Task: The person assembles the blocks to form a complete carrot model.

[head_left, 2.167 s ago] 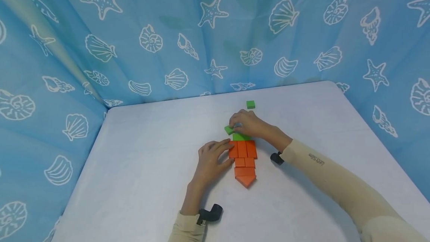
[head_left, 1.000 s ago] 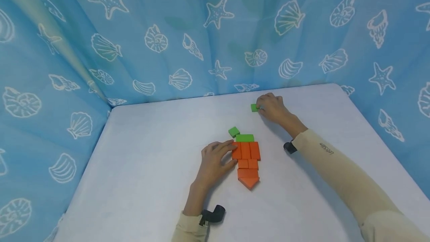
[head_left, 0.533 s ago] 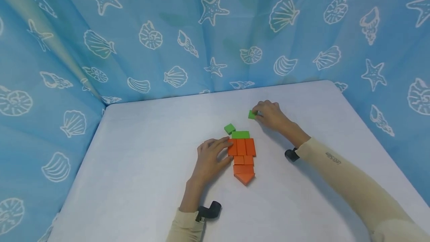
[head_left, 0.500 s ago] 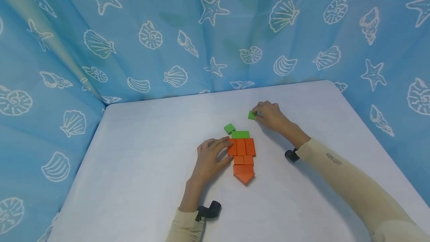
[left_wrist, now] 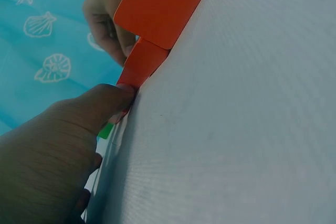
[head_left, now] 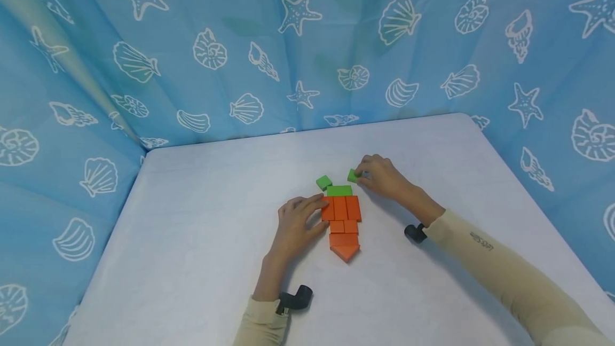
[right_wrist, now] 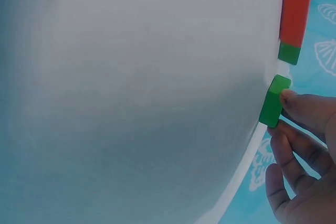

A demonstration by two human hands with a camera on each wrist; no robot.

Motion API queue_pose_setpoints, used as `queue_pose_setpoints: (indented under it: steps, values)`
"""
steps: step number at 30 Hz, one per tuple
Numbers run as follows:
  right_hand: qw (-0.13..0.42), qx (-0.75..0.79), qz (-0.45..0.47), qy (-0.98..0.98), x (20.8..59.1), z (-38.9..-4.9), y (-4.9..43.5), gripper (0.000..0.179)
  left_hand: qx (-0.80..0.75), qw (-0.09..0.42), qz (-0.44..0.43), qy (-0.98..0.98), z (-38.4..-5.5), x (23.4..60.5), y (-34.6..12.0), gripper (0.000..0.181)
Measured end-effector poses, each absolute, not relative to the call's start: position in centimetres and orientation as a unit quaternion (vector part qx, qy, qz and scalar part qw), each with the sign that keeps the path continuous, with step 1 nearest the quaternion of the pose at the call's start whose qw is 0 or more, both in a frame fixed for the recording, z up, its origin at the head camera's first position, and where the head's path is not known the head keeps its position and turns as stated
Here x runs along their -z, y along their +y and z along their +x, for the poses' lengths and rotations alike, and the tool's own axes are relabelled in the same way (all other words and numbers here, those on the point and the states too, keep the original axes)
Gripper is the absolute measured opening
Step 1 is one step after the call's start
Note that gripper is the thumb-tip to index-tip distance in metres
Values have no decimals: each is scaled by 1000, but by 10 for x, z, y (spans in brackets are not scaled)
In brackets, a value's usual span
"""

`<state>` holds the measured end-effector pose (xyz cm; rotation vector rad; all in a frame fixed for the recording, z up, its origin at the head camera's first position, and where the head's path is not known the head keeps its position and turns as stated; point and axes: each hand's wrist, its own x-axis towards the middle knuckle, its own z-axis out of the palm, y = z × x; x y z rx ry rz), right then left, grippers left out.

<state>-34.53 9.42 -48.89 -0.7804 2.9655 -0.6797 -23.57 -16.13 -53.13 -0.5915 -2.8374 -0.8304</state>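
Observation:
In the head view my right hand (head_left: 383,176) pinches a small green block (head_left: 352,176) between thumb and fingers, just right of and beyond a flat green rectangular block (head_left: 339,191). The right wrist view shows the thumb on that green block (right_wrist: 273,103). Below the green rectangle stand three orange blocks (head_left: 340,208) side by side, two small orange squares (head_left: 337,227), an orange rectangle (head_left: 344,239) and a triangular orange block (head_left: 345,252) pointing toward me. My left hand (head_left: 293,228) rests its fingertips and thumb against the left side of the orange row.
Another small green block (head_left: 324,182) lies turned at an angle by the green rectangle's upper left corner. Everything sits on a white-covered table (head_left: 202,218). A blue curtain (head_left: 269,47) with shell and starfish prints hangs behind and at the sides.
My right hand let go of the angled green block at the left, reached to the far green block, took it and brought it nearer the green rectangle. My left hand stays at the orange row.

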Motion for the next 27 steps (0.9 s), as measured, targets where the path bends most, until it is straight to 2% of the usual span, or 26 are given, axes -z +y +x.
queue_pose_setpoints:
  steps: [21, 27]
  values:
    - [0, 230, -268, 935, 493, -329, 92, 21, 280, 68, -198, -937, -238, 534, -162, 45]
    - [8, 230, -272, 934, 496, -328, 99, 29, 287, 58, -195, -936, -237, 537, -169, 52]
